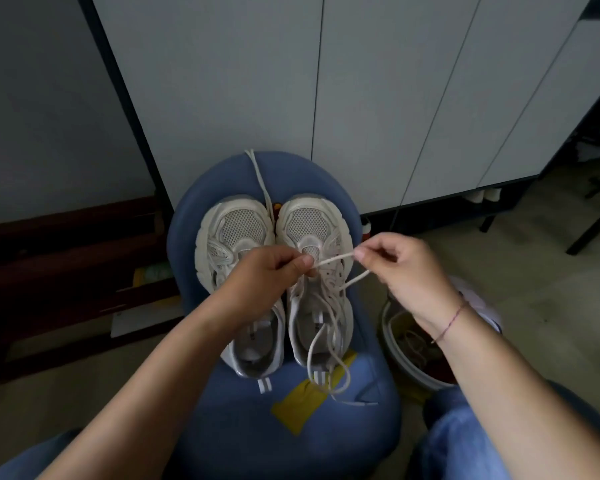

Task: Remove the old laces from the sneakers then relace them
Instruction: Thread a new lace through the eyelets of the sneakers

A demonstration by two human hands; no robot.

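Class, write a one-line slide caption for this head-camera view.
Left hand and right hand pinch a white lace above a sneaker on a blue seat.

Dim, flat light — the grey cabinet doors (326,81) in the upper middle and the pale sneakers (307,220) at the centre are brightest, while the left side of the frame sinks into deep shadow. Lines bend toward the edges (wide-angle lens); detail is slightly soft.

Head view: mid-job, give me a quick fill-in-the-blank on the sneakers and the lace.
The left sneaker stands on a ____ stool.
The lace pinched by the left hand and the right hand threads the ____ sneaker.
The tape patch on the stool is ____.
Missing words: blue; right; yellow.
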